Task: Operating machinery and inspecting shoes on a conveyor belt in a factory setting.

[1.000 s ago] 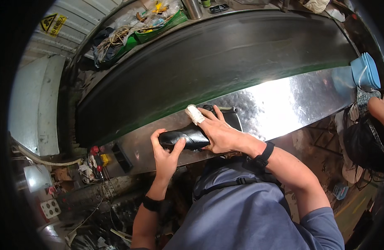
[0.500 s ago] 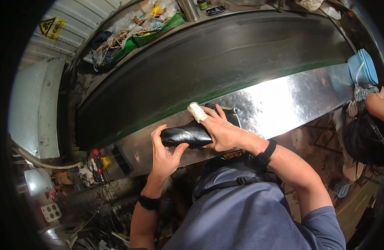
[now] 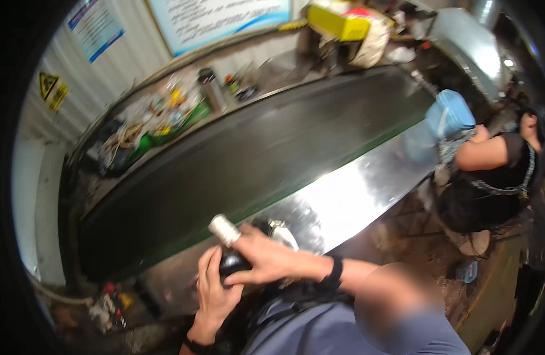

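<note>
A glossy black rounded piece (image 3: 232,264), whose exact kind I cannot make out, is held between my hands above the near metal ledge. My left hand (image 3: 216,296) is closed around its left side, with fingers on the far side. From the right, my right hand (image 3: 263,255) grips over it, thumb across its near face. White wrapping (image 3: 225,230) covers one finger of that hand. Beyond the right wrist lies a second item, dark with a pale edge (image 3: 284,234), partly hidden by the hand. Motion blurs the details.
A dark conveyor belt (image 3: 296,142) runs beyond the shiny metal ledge (image 3: 343,198). Bagged scraps (image 3: 157,121) and a metal cylinder (image 3: 213,92) sit along its far side. At right, a light-blue bin (image 3: 450,112) stands beside another person (image 3: 485,177). A yellow box (image 3: 337,22) is at the back.
The view has swung up and to the right, showing more wall and the seated person. My hands have come closer together on the black piece, which is now more covered.
</note>
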A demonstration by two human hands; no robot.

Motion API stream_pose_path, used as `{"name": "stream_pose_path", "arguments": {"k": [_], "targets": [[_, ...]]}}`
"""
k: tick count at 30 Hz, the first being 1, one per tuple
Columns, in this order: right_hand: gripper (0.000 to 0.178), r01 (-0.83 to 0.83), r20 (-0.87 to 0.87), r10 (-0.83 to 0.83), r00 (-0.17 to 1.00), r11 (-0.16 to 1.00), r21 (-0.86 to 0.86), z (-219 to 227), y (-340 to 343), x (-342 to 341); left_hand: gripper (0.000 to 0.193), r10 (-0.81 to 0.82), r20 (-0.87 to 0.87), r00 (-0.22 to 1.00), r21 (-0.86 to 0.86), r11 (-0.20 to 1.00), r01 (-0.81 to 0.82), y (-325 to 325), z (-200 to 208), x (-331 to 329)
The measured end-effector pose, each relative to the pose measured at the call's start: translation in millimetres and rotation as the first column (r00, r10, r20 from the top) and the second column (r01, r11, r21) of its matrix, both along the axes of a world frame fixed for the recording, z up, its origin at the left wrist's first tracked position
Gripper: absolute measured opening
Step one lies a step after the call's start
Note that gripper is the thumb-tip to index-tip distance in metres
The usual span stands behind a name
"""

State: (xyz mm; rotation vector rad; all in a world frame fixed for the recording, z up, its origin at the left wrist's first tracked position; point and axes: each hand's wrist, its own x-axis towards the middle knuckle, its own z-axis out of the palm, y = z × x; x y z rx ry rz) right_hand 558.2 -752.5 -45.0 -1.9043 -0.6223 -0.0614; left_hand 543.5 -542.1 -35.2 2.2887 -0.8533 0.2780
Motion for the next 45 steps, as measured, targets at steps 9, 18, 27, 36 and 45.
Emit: {"name": "stream_pose_path", "arguments": {"k": [9,18,27,36,45], "targets": [[0.055,0.650,-0.316,-0.598,0.737,0.756,0.085,36.5,-136.8,29.7,0.071,0.097,-0.376,0.921,-0.319,0.920,-0.227,6.3,-24.3,4.5],[0.057,0.982,-0.003,-0.996,0.091,0.089,0.165,85.2,-376.3,117.5,0.054,0.259,-0.418,0.871,-0.007,0.958,-0.288,72.7,-72.9,-43.3],[0.019,0.875,0.062,-0.893,0.446,0.420,-0.243,-87.7,-337.8,164.4,0.046,0.348,-0.491,0.799,0.100,0.933,-0.345,86.5,-123.4,-56.7],[0.051,0.280,0.232,-0.190,0.954,0.843,-0.460,-173.5,-86.6,8.8,0.066,0.315,-0.511,0.800,0.389,0.914,-0.112,76.9,-143.7,-26.7],[0.059,0.373,0.188,-0.328,0.926,0.876,-0.305,-137.8,-62.2,12.8,0.053,0.193,-0.540,0.819,0.372,0.928,0.027,119.1,-117.2,-7.0]]}}
